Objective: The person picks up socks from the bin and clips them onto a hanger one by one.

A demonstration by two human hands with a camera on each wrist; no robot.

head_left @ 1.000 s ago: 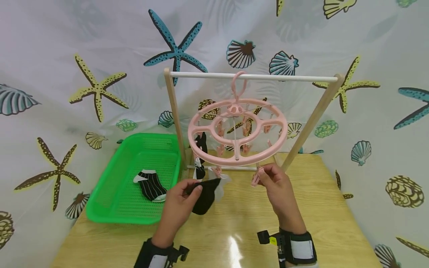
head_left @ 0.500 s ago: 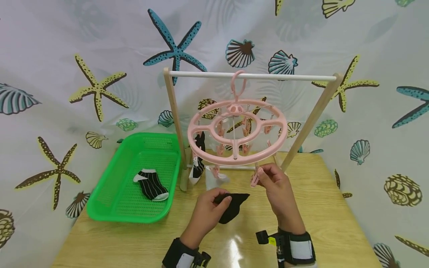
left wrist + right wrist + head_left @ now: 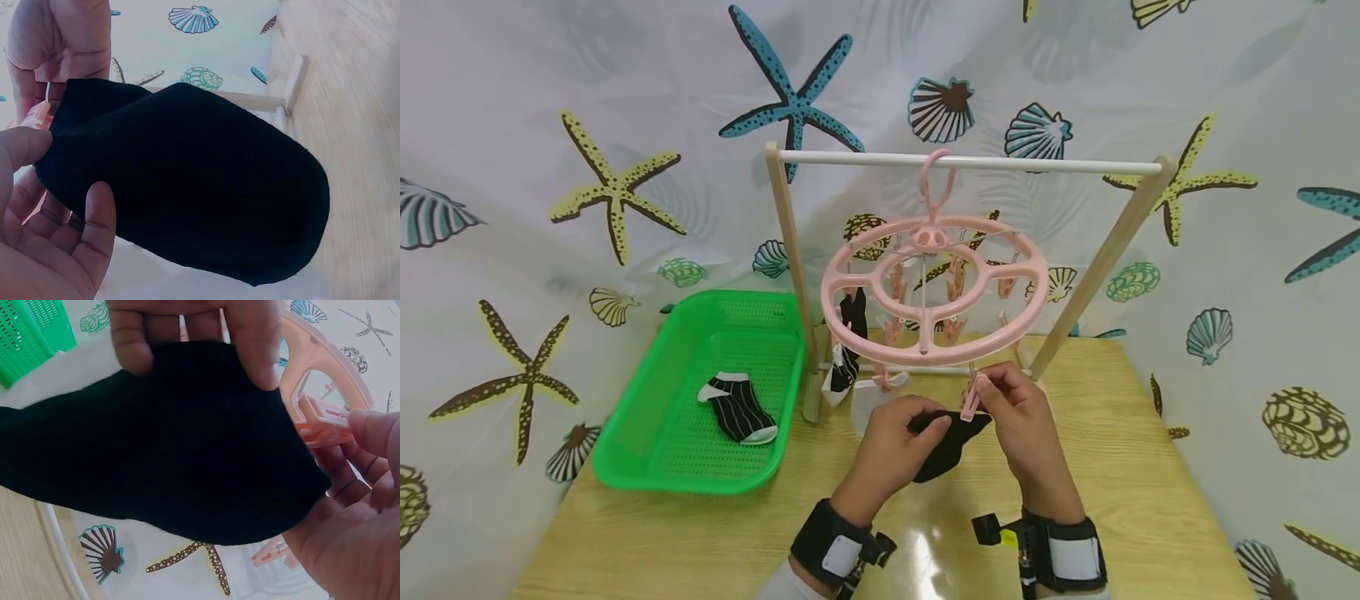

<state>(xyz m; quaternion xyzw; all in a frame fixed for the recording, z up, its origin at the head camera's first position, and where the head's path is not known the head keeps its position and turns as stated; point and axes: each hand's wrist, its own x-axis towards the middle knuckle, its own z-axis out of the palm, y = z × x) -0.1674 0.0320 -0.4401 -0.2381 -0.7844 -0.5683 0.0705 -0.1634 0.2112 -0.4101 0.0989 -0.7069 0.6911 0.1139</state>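
Note:
My left hand [image 3: 898, 442] pinches a black sock [image 3: 946, 454] by its upper edge, and the sock hangs below the fingers. In the left wrist view the sock [image 3: 200, 187] spreads wide across the picture. My right hand [image 3: 1018, 408] pinches a pink clothespin [image 3: 972, 400] that hangs from the front right of a round pink drying hanger [image 3: 925, 358]. The sock's right corner is at the clothespin's lower end. In the right wrist view the clothespin [image 3: 322, 422] lies beside the sock's edge; whether its tips enclose the fabric I cannot tell.
The hanger hooks over a white rod [image 3: 1037, 164] on a wooden stand. Striped and white socks [image 3: 842, 375] hang at its left, with several unused clothespins further round. A green basket [image 3: 617, 450] at the left holds a black striped sock [image 3: 742, 412].
The left hand has carried the black sock rightward from beside the hanging white sock to the clothespin. The right hand has stayed on the clothespin, nearly still.

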